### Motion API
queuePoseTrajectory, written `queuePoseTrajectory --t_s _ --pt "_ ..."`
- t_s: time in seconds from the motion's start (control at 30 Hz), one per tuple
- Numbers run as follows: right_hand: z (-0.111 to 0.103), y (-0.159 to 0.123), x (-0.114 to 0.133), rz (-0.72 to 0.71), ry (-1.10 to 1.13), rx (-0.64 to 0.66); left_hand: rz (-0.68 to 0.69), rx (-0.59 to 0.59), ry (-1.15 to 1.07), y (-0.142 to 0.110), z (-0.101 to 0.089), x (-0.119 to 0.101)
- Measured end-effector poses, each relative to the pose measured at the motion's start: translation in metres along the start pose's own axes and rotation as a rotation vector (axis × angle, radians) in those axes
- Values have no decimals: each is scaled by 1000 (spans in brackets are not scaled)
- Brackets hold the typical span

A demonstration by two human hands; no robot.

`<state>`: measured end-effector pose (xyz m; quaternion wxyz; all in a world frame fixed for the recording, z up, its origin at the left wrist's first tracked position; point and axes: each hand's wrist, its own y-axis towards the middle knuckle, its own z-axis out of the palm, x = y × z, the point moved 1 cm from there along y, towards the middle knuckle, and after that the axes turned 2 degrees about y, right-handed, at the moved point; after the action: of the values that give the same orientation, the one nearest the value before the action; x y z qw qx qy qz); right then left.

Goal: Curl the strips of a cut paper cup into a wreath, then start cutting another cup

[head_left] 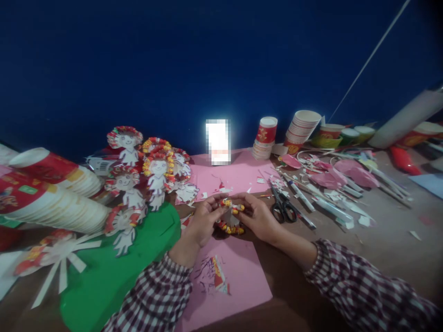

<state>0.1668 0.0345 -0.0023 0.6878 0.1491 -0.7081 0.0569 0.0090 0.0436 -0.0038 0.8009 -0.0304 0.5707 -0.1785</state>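
Between my two hands is a paper-cup doll cutout (232,228) with a ring of curled red and yellow strips. My left hand (205,220) pinches the ring's left side, fingers closed around its upper edge. On the opposite side my right hand (259,216) is closed on a yellow curl. The fingers cover part of the cutout, so its middle is hard to make out. Just below lies a pink sheet (249,272) bearing red and dark paper scraps (218,275). Black-handled scissors (284,210) rest to the right of my right hand.
Finished-looking paper dolls (158,168) stand at left, by stacked paper cups (65,210) and a green sheet (138,258). Another pink sheet (238,173) lies behind. Cup stacks (302,131), markers (301,196) and pink scraps (356,173) crowd the right. A bright pixelated patch (218,140) stands at the back.
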Motion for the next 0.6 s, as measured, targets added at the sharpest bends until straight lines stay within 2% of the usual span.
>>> queuePoseTrajectory --t_s 0.17,0.37,0.5,0.6 --pt "0 2 -5 38 75 -3 30 -14 17 -1 1 1" --pt "-1 2 -2 79 115 5 159 -36 285 -3 3 2" --pt "-5 1 -1 76 82 35 292 16 430 -3 1 2" --pt "-8 2 -2 68 52 76 338 82 484 -3 1 1"
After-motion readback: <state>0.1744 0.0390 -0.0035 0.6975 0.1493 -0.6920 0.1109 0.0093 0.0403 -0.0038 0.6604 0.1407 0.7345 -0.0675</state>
